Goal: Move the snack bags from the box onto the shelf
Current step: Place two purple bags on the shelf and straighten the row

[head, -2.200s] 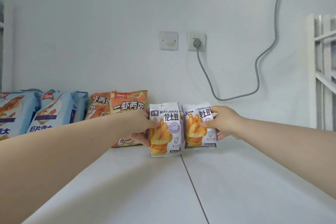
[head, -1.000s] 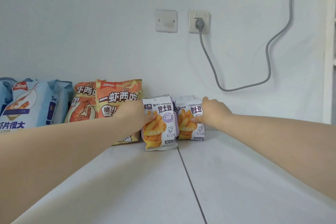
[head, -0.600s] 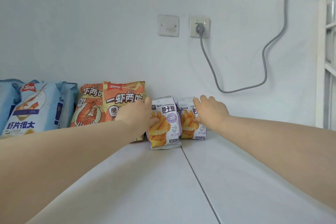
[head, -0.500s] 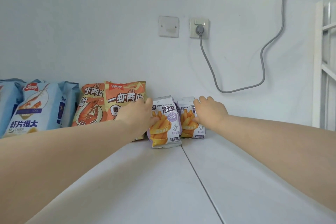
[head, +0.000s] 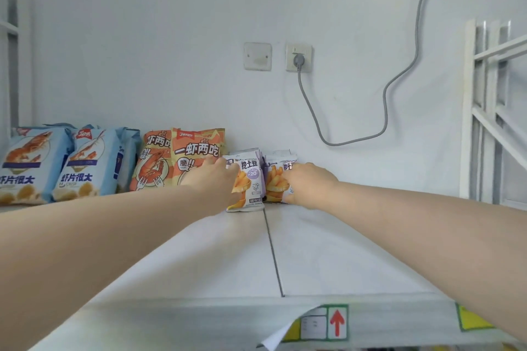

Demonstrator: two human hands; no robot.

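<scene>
Two small white-and-purple fries bags stand upright side by side at the back of the white shelf [head: 328,251], close to the wall. My left hand [head: 216,182] rests against the left side of the left fries bag [head: 251,179], thumb on its front. My right hand [head: 309,184] lies over the front of the right fries bag [head: 275,179] and hides most of it. Both hands' fingers look fairly straight, pressing rather than gripping. The box is out of view.
Left of the fries bags stand two orange shrimp-snack bags [head: 196,151] and two blue shrimp-chip bags [head: 91,162]. A grey cable [head: 313,120] hangs from the wall socket. A white frame [head: 484,111] rises at the right. A red-arrow label [head: 337,322] sits on the shelf's front edge.
Both hands carried the fries bags back and set them upright near the wall, then loosened their grip. The view has pulled back, so the shelf's front edge now shows.
</scene>
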